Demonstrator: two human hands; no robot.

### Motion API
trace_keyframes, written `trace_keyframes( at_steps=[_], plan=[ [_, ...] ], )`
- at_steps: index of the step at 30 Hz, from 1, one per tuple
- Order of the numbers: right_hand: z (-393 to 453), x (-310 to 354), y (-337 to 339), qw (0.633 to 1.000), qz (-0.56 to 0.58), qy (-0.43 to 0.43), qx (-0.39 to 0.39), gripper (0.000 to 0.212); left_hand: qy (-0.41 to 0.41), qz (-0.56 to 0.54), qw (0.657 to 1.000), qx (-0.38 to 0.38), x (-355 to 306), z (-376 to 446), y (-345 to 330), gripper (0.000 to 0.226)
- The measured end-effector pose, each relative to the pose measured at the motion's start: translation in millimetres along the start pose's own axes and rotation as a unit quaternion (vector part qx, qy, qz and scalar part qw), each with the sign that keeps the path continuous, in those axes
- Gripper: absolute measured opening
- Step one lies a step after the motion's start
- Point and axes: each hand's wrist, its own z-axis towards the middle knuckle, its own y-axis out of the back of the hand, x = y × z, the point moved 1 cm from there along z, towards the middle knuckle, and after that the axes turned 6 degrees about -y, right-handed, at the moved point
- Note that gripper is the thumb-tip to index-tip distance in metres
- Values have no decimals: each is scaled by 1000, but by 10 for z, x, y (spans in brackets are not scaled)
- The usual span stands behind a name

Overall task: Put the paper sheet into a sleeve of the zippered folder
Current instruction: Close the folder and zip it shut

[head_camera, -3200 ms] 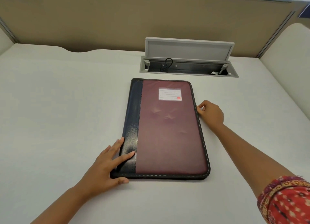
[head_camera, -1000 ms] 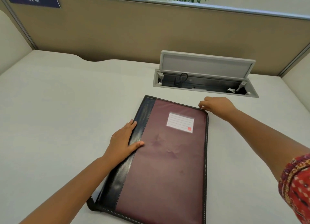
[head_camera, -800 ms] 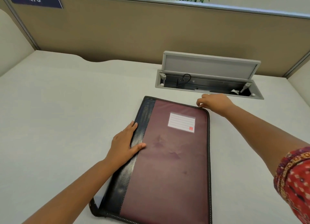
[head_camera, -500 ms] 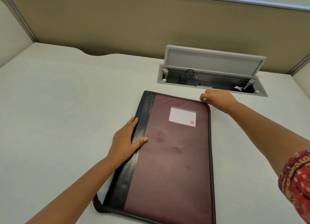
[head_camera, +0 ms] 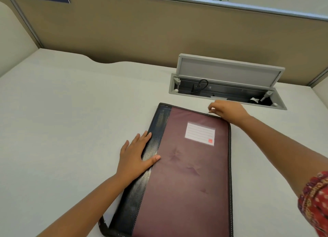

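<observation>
A zippered folder (head_camera: 188, 174) lies closed on the white desk, with a maroon cover, a black spine strip on its left and a white label near the top. My left hand (head_camera: 136, 155) rests flat on the spine edge, fingers spread, pressing it down. At the folder's far edge my right hand (head_camera: 227, 110) pinches the small metal zipper pull (head_camera: 209, 112) between thumb and fingertips. No paper sheet is in view.
An open grey cable hatch (head_camera: 229, 87) with its lid raised sits in the desk just behind the folder, a black cable inside. A beige partition wall runs along the back. White desk surface (head_camera: 71, 121) stretches to the left.
My right hand has slid the zipper pull from the folder's right side round the far right corner and leftwards along the far edge. My left hand moved up the spine and stays flat.
</observation>
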Motion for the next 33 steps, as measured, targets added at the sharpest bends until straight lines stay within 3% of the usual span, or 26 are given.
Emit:
trace_keyframes(
  at_steps=[4, 8, 16, 22, 33],
  plan=[
    [354, 372, -9, 999, -10, 38, 7, 22, -1, -5, 1000, -1, 6, 3, 1, 102],
    [636, 673, -12, 999, -9, 19, 46, 26, -3, -7, 1000, 0, 9, 3, -2, 99],
    [988, 1364, -103, 998, 55, -12, 38, 15, -1, -9, 1000, -2, 14, 6, -3, 100],
    [818, 1418, -154, 984, 159, -82, -6, 12, -6, -2, 1000, -15, 2, 1, -3, 98],
    [-92, 1245, -104, 942, 308, -128, -29, 42, -1, -3, 1000, -22, 6, -15, -24, 91]
  ],
)
